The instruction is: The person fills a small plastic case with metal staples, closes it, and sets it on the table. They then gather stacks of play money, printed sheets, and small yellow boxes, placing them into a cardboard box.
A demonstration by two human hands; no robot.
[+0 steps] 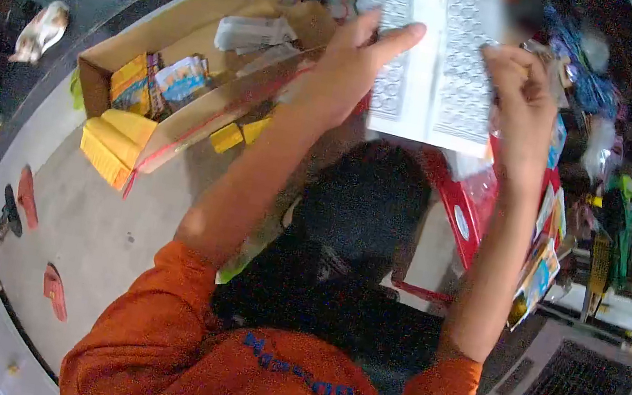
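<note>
- At the left, a cardboard box (183, 120) stands on the floor (158, 226); its long axis goes slantwise, from lower left to upper right.
- The left hand (351, 67) comes in from the lower left, with its forearm slanting up and to the right. Its thumb lies across the front face of the sheet, pointing up and right; the other fingers are partly hidden at the left edge, so the sheet is pinched between.
- The white sheet (420, 90) is held up between both hands, beyond the dark lap. Its long axis runs nearly up and down in the view, its lower edge faces the body, and its upper end is cut off by the border. Two bands of raised round marks run lengthwise.
- The right hand (525, 106) is at the right edge, its forearm almost vertical. Its fingers are curled; I cannot tell whether they pinch the sheet.
</note>
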